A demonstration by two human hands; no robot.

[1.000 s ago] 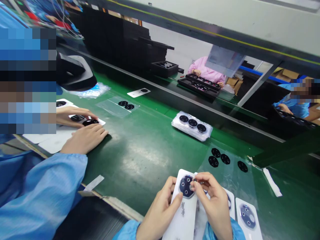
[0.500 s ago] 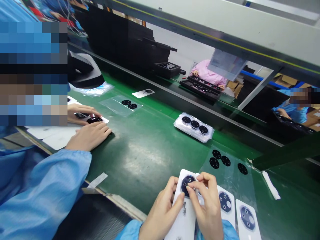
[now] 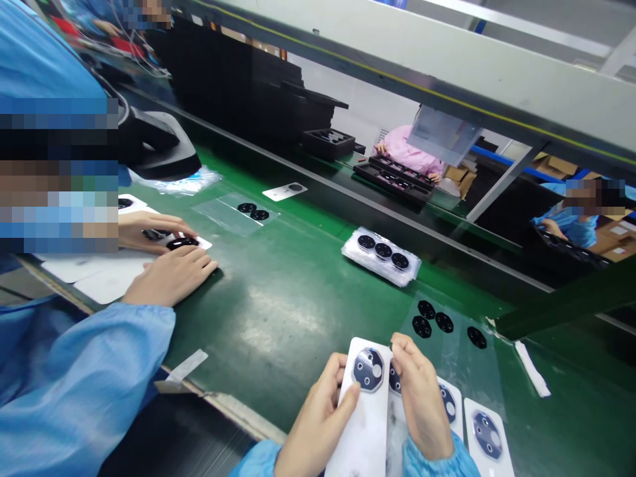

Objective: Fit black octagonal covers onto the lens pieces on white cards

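My left hand (image 3: 318, 414) grips a white phone back panel (image 3: 360, 424) from its left side, thumb on the front near the camera area. That panel stands tilted up, with a dark blue-grey octagonal camera area (image 3: 368, 370) showing ring-edged holes and a pale round spot. Beside the panel's upper right edge, my right hand (image 3: 420, 397) is closed in a pinch. A small dark bit shows at its fingertips, too hidden to name. Behind that hand lies another panel with a camera area (image 3: 395, 379), partly covered. Two more white panels (image 3: 489, 440) lie to the right.
Black octagonal lens pieces (image 3: 444, 322) lie on a clear film (image 3: 460, 361) ahead. A wrapped stack (image 3: 381, 257) bears three more. At left, a co-worker's hands (image 3: 171, 275) work at another panel. A green post (image 3: 566, 301) stands at right; a rail (image 3: 318, 175) runs behind.
My right hand has moved off the camera area to the panel's right edge, leaving that area in full view. Dark marks below it no longer show. The view has shifted slightly.
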